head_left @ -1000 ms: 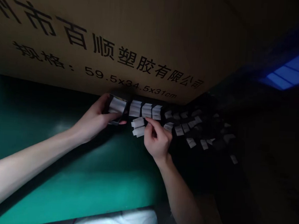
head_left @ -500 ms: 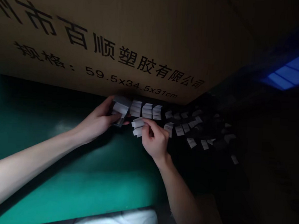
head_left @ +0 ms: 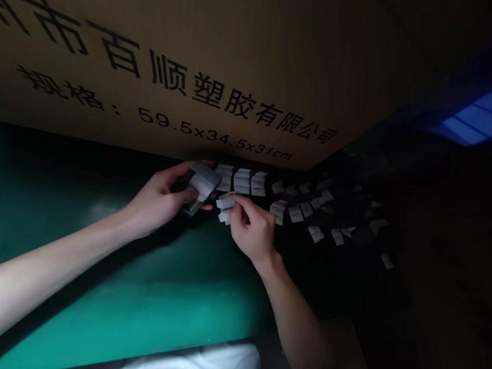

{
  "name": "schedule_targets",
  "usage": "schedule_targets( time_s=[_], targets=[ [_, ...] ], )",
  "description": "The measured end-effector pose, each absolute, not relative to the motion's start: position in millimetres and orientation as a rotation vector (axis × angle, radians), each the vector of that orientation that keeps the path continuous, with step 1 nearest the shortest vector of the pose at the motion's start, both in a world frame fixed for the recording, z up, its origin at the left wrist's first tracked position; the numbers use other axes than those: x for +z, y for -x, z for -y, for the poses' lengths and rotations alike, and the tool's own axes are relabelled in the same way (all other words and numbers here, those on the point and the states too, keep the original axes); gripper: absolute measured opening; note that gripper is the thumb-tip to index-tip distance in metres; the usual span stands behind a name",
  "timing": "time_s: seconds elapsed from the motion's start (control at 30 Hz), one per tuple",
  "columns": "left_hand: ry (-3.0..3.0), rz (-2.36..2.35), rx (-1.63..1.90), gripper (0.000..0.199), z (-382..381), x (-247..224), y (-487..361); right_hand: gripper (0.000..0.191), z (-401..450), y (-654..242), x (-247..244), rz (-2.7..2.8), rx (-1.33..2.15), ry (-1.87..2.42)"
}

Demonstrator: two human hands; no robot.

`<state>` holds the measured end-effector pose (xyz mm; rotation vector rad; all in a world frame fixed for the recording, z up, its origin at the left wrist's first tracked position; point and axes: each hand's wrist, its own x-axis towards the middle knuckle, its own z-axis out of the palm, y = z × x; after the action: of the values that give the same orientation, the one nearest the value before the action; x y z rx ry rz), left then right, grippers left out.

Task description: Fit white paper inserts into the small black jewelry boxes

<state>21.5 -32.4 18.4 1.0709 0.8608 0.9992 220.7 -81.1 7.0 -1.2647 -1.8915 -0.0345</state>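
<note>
My left hand (head_left: 167,195) is closed around a small flat dark piece with a pale folded sheet (head_left: 205,180) on it; the thumb presses on the sheet, and the dimness hides what kind of piece it is. Just to the right, my right hand (head_left: 256,229) pinches a creased white paper slip (head_left: 225,204) between thumb and forefinger. Beyond the slip, folded white papers (head_left: 241,181) stand side by side in a short row, close to the fingers of both hands.
A large printed cardboard box (head_left: 176,28) rises behind my hands. More folded papers (head_left: 295,213) lie scattered to the right in shadow. The table top is green (head_left: 170,303). Pale cloth (head_left: 216,365) shows at the bottom edge, and a blue-lit patch (head_left: 480,119) at upper right.
My left hand has turned the dark piece and its sheet, so they now lean more to the right. My right hand has shifted slightly left, still pinching the paper slip.
</note>
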Motion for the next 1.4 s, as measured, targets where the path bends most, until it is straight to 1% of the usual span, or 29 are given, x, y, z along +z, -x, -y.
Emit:
schedule_targets(
  time_s=[0.2,0.3,0.43,0.53,0.63,0.7,0.77,0.9,1.1,1.23,1.3,1.4],
  targets=[
    [-1.098,-0.923,0.975,0.054,33.3,19.4,-21.2,0.024,79.8,-222.1,10.1,1.913,-0.019,1.271],
    [-0.989,-0.909,0.994,0.048,32.9,20.5,-21.7,0.027,77.0,-225.5,13.6,1.984,-0.018,1.259],
    [-0.808,-0.833,1.007,0.041,30.6,22.5,-22.6,0.039,75.8,-233.0,18.0,2.157,0.13,1.187],
    [-0.75,-0.822,0.985,0.038,29.9,25.7,-22.6,0.053,77.8,-238.7,19.2,2.283,0.282,1.182],
    [-0.71,-0.831,0.948,0.027,30.3,30.2,-22.1,0.069,79.9,-242.8,18.0,2.338,0.388,1.227],
    [-0.677,-0.828,0.911,0.021,30.4,33.0,-21.5,0.073,80.6,-244.1,17.0,2.344,0.428,1.255],
    [-0.638,-0.791,0.88,0.015,29.8,35.1,-20.6,0.07,81.0,-244.2,17.0,2.339,0.458,1.28],
    [-0.537,-0.715,0.884,0.02,27.8,37.6,-17.9,0.058,82.1,-243.3,20.5,2.317,0.52,1.338],
    [-0.505,-0.74,0.893,0.023,26.6,42.2,-15.5,0.056,84.0,-242.7,24.7,2.293,0.65,1.343],
    [-0.474,-0.8,0.9,0.023,26.4,45.6,-15.0,0.047,84.5,-241.8,23.9,2.268,0.722,1.357],
    [-0.468,-0.802,0.896,0.022,25.9,45.2,-14.5,0.045,84.9,-241.5,23.6,2.262,0.732,1.371],
    [-0.444,-0.723,0.887,0.014,25.1,42.6,-13.4,0.046,86.0,-240.8,23.9,2.242,0.743,1.397]
  ],
)
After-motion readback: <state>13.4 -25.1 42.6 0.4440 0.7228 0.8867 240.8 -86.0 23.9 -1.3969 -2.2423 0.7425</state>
